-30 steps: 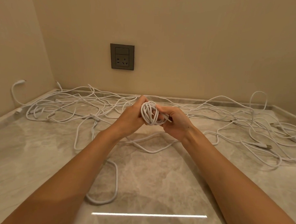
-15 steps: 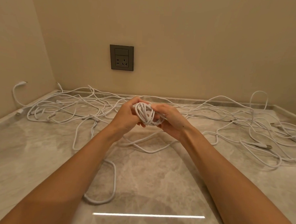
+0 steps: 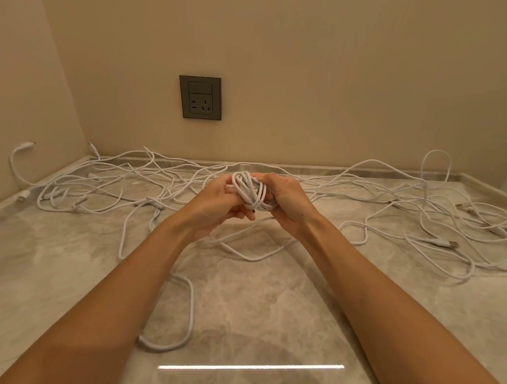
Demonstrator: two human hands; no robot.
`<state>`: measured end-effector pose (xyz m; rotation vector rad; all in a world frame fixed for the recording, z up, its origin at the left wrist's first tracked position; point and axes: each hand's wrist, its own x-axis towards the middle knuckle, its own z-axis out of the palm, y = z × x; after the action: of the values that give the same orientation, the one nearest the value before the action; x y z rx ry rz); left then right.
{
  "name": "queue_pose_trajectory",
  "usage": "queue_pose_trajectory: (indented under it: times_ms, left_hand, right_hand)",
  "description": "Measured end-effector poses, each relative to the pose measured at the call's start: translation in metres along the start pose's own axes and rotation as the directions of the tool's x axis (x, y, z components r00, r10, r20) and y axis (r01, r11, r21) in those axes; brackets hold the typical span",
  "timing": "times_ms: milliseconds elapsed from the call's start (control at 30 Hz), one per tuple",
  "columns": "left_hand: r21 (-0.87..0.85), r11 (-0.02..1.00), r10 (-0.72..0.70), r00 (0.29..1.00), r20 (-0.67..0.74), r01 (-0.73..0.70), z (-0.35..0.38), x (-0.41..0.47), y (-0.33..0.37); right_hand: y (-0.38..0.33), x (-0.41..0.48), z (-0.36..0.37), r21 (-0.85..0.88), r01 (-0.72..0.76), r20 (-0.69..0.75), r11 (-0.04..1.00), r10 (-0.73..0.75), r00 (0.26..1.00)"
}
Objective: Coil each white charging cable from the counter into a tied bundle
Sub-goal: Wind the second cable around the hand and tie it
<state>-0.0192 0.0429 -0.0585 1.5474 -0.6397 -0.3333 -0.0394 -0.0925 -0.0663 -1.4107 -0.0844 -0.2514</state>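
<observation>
- Cable bundle (image 3: 253, 193): where is it?
- Held off the counter (image 3: 269, 310), below the wall socket (image 3: 200, 97) and slightly to its right.
- Hands?
- Left hand (image 3: 216, 201) grips the bundle's left side. Right hand (image 3: 287, 202) grips its right side. Fingers of both are curled round the loops.
- Tied?
- A strand crosses the loops near the lower end. Can't tell if it's knotted.
- Rest?
- Loose white cables (image 3: 129, 185) tangled on the counter below the socket, spreading out to both sides of it.

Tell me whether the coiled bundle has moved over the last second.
No, not noticeably: the coiled bundle keeps its place below and right of the wall socket.
</observation>
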Motion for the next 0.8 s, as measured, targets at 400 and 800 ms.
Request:
queue_pose_trajectory:
  times_ms: [400,800]
  left_hand:
    - [0.117,0.992,0.049,0.998,-0.032,-0.045,0.003,-0.002,-0.002]
    - [0.033,0.987,-0.162,0.985,0.062,0.16,-0.005,-0.006,0.005]
  right_hand:
    - [0.004,0.005,-0.003,0.132,0.01,-0.113,0.991,0.005,0.994]
    - [0.006,0.002,0.008,-0.288,0.205,-0.158,0.936,-0.258,0.953]
